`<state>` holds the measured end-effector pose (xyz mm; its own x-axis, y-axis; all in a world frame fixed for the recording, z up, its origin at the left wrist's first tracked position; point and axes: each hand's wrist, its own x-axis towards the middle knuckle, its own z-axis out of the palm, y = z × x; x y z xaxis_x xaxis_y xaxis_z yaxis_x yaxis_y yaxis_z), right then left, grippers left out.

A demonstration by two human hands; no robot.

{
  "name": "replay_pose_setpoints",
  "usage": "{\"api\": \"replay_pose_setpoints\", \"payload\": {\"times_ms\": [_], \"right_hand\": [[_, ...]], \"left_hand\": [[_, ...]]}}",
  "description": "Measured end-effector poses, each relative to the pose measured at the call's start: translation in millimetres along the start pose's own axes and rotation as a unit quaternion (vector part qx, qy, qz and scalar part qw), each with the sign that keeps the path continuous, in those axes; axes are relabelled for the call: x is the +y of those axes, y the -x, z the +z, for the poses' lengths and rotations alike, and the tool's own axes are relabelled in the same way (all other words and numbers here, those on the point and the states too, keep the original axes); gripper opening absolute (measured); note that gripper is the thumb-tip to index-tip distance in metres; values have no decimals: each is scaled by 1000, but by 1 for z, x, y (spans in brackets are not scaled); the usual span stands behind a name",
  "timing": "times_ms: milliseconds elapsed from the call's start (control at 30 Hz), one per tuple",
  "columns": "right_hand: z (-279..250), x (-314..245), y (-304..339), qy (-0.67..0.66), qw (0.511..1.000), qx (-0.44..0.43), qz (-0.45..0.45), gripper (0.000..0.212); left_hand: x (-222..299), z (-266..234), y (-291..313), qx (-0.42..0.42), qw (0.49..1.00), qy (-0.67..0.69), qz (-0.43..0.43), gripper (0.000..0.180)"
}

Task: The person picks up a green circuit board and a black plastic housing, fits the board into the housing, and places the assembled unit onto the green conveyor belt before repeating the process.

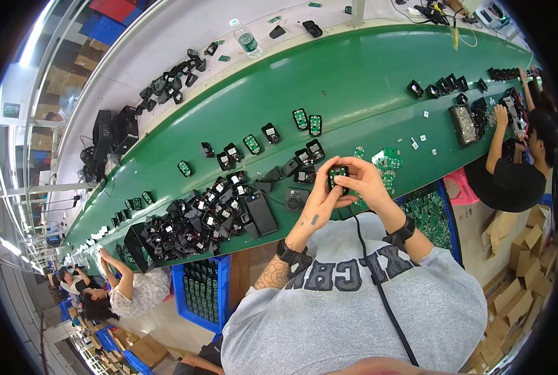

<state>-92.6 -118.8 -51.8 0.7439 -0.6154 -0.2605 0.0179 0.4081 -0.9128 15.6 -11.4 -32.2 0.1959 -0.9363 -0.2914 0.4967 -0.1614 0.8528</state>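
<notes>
Both my hands hold one small black housing with a green circuit board (pixel 337 175) in it, just above the near edge of the long green belt (pixel 354 81). My left hand (pixel 321 200) grips it from below and the left. My right hand (pixel 361 179) closes on it from the right, fingers curled over the top. A loose heap of small green boards (pixel 386 161) lies on the belt just right of my hands. Black housings with boards (pixel 304 156) lie just left of them.
A big pile of black housings (pixel 191 222) lies to my left, with a blue bin of boards (pixel 205 289) under it and another blue bin (pixel 430 215) at my right. A clear water bottle (pixel 246 39) stands on the white bench beyond. Seated people work at left and right.
</notes>
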Motion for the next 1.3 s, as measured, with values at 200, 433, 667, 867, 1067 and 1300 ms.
{"api": "replay_pose_setpoints", "payload": {"times_ms": [200, 433, 667, 867, 1067, 1300], "right_hand": [[4, -4, -17, 11, 1000, -2, 21, 36], [10, 22, -46, 27, 999, -5, 43, 33], [-87, 90, -152, 151, 981, 110, -45, 30], [-143, 98, -229, 417, 885, 194, -67, 40], [-172, 117, -224, 463, 792, 352, -187, 42], [-126, 64, -192, 379, 894, 199, -135, 27]], "left_hand": [[-11, -16, -17, 20, 1000, -9, 12, 44], [-36, -45, -33, 90, 995, -25, 19, 40], [-3, -152, -51, 304, 918, -250, 48, 56], [-21, -390, -11, 554, 719, -413, 70, 35], [-16, -433, -64, 599, 689, -399, 87, 42], [-22, -539, -14, 492, 569, -615, 237, 46]]}}
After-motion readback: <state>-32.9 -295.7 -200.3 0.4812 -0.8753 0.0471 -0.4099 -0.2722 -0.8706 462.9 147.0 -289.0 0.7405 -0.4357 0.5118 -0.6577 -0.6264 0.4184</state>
